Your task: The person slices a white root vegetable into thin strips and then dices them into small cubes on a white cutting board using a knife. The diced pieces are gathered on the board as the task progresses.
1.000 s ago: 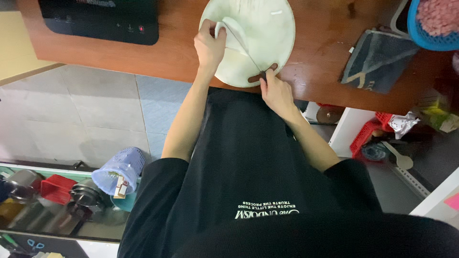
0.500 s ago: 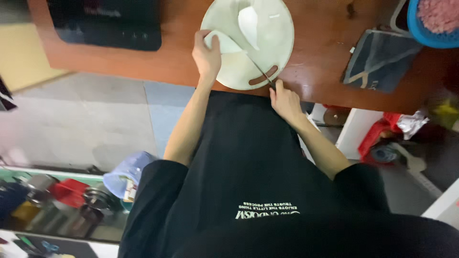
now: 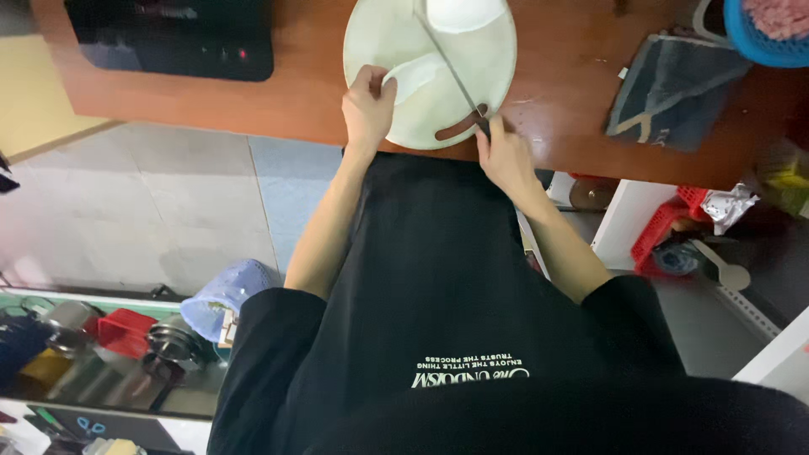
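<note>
Cutting board (image 3: pixel 396 50): on the table (image 3: pixel 295 105).
Knife (image 3: pixel 451 72): laid across the board.
Cooktop (image 3: pixel 173 38): left of the board.
Cloth (image 3: pixel 670 88): right of it.

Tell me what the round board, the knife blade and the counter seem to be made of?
The round board looks like pale, matt plastic: even whitish-green with a moulded slot handle. The knife blade seems to be metal, thin and grey. The counter looks like polished reddish-brown wood or a wood-look laminate; it shines softly, so I cannot tell which.
</note>
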